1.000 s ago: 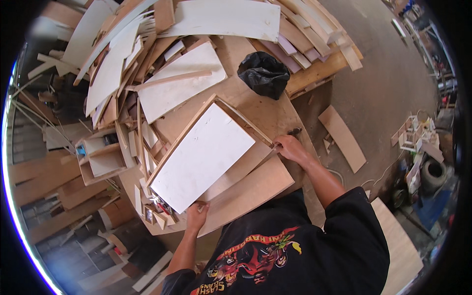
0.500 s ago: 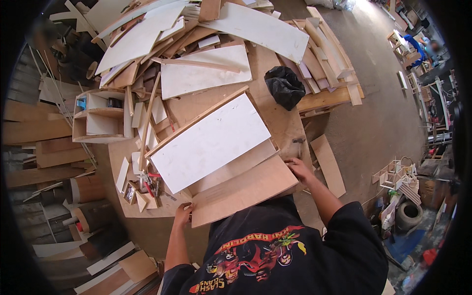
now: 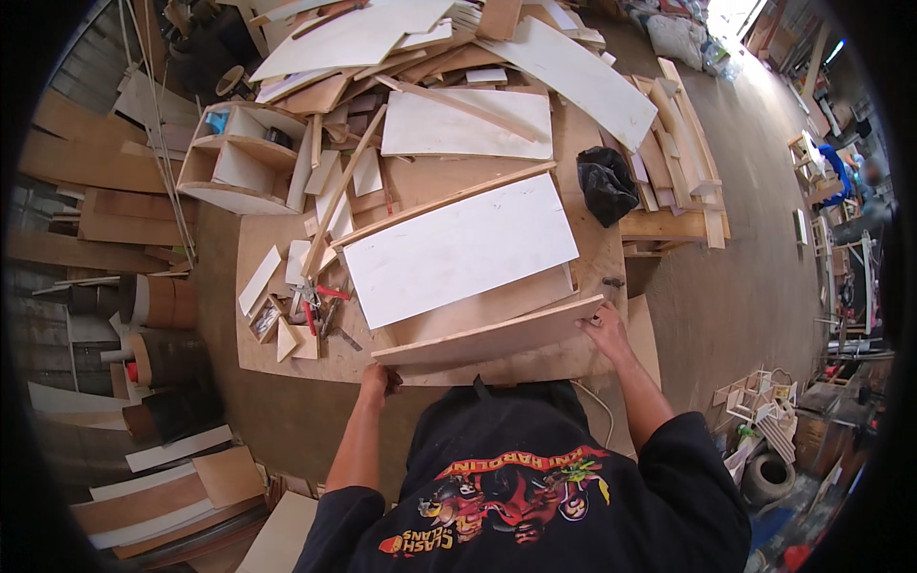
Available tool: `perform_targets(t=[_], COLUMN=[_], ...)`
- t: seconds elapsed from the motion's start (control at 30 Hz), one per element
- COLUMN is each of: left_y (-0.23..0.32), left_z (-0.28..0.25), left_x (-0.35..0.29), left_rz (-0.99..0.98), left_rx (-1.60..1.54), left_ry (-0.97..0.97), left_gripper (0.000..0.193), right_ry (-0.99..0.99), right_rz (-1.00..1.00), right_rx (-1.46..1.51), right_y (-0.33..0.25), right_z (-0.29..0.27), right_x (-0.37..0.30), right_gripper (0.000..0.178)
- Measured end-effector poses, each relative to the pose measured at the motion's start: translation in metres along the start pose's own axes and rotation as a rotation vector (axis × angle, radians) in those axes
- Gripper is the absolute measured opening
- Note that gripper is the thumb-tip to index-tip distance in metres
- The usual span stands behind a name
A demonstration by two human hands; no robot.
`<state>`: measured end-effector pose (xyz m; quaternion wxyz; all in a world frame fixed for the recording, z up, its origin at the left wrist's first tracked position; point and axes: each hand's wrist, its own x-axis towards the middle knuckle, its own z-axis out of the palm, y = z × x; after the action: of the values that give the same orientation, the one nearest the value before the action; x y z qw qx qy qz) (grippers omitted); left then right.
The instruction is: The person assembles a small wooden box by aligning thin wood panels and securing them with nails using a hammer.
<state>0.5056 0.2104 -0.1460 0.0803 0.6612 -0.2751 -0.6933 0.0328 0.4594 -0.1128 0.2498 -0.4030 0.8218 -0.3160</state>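
Observation:
Between my two hands a thin plywood panel (image 3: 487,336) stands tilted up on its long edge, at the near side of the workbench. My left hand (image 3: 382,380) is closed on its left end. At the other end, my right hand (image 3: 604,328) grips the top corner between thumb and fingers. Just beyond the panel lies a shallow wooden frame with a white board (image 3: 463,250) on it and a wooden strip (image 3: 444,202) along its far edge. The frame's near side shows bare wood inside. The panel's lower edge seems to meet the frame or bench; exact contact is unclear.
Red-handled pliers (image 3: 331,293) and wood offcuts lie left on the workbench (image 3: 277,361). A small dark tool (image 3: 613,282) rests near its right edge, below a black plastic bag (image 3: 607,186). Behind are a curved shelf unit (image 3: 244,158) and a heap of white boards (image 3: 468,119).
The plywood panel has tipped up from lying sloped toward me to standing nearly on edge, moving toward the frame with both hands on it. My view has shifted too.

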Motion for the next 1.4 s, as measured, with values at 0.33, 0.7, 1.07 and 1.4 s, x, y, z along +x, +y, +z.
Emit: perform_targets(t=[0.33,0.7,1.07,1.4], left_y=[-0.019,0.008,0.017,0.025], left_z=[0.027,0.064,0.058,0.038], left_x=[0.013,-0.029,0.036,0.046], left_rz=[0.150,0.046,0.596,0.687], left_rx=[0.194,0.795,0.548,0.770], left_ry=[0.186,0.628,0.619,0.526], left_gripper=[0.054,0.057,0.057,0.038], right_ry=[-0.012,-0.126,-0.040,0.044], right_rz=[0.217,0.354,0.254,0.316], right_rx=[0.066,-0.204,-0.187,-0.448], right_y=[0.025,0.004,-0.020,-0.011], right_z=[0.025,0.019,0.022,0.034], right_x=[0.000,0.051,0.114,0.120], right_gripper=[0.040,0.049,0.046,0.028])
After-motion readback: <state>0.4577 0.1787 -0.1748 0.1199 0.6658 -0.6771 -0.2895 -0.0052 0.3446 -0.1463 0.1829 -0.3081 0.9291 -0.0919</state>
